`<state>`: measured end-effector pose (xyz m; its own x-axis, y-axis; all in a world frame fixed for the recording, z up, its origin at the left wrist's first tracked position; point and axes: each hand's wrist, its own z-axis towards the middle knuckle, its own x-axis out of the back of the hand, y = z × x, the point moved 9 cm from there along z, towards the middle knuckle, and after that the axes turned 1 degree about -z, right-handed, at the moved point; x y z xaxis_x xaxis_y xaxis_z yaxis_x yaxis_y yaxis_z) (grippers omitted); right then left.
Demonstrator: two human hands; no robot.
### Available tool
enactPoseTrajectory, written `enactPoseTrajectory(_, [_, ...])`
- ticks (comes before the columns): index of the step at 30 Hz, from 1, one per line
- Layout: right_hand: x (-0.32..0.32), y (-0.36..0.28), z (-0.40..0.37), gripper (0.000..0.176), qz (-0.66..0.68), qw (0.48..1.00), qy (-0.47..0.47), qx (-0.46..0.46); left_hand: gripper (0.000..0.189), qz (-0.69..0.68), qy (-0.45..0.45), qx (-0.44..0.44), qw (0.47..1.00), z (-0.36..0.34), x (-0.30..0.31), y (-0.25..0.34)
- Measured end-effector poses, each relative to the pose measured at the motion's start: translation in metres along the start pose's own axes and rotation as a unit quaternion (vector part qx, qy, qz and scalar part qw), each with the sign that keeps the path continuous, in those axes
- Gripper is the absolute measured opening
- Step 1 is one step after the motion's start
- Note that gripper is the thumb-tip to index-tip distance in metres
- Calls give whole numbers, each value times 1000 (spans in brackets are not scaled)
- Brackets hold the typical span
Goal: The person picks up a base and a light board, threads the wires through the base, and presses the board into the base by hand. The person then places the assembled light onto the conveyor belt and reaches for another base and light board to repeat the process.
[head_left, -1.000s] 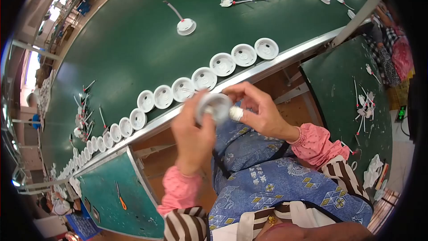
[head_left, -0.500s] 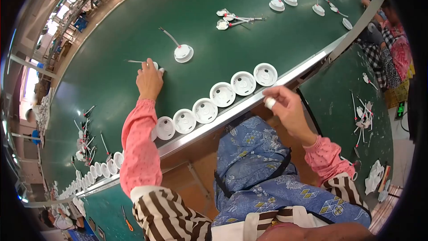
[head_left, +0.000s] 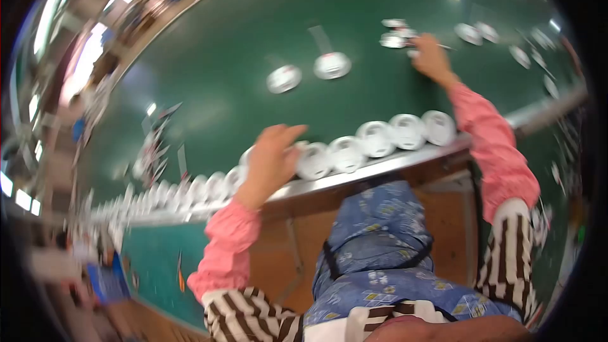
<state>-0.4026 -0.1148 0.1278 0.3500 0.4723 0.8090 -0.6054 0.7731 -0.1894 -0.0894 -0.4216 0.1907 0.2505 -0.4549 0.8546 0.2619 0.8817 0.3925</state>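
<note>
My left hand (head_left: 273,159) is over the row of white round cups (head_left: 347,154) along the table's near edge, fingers apart and pointing right; no held object shows. My right hand (head_left: 432,57) reaches far out to a small pile of white discs with wires (head_left: 394,39). Its fingertips are at the pile's wires, closed round something too blurred to name. Two white round pieces, one on the left (head_left: 284,79) and one with a wire (head_left: 332,65), lie apart on the green surface between the hands.
More wired white pieces (head_left: 470,33) lie at the back right. A heap of wired parts (head_left: 149,152) is at the left. The metal edge rail (head_left: 380,166) runs below the cups. An orange-handled tool (head_left: 181,280) rests on the lower left surface.
The view has turned and blurred. My left hand has let go of the wired piece and come back to the cup row. My right hand has moved from the near edge out to the pile.
</note>
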Motion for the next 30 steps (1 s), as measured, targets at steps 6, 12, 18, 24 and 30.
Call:
enactPoseTrajectory(6, [-35,50,-3,42,18,999,-11,31,34,137,67,111,982,-54,66,-98])
enactPoseTrajectory(12, [-18,51,-8,34,51,997,-41,-51,37,286,82,413,860,-148,162,-316])
enactPoseTrajectory(18, [-4,53,-18,26,141,981,-56,-123,19,223,14,490,843,-167,141,-388])
enactPoseTrajectory(24, [75,-46,-22,29,284,945,-58,-152,20,-239,246,389,855,-103,173,-287])
enactPoseTrajectory(30, [120,-274,-74,46,550,812,-191,-45,41,-703,152,221,658,-63,74,-78])
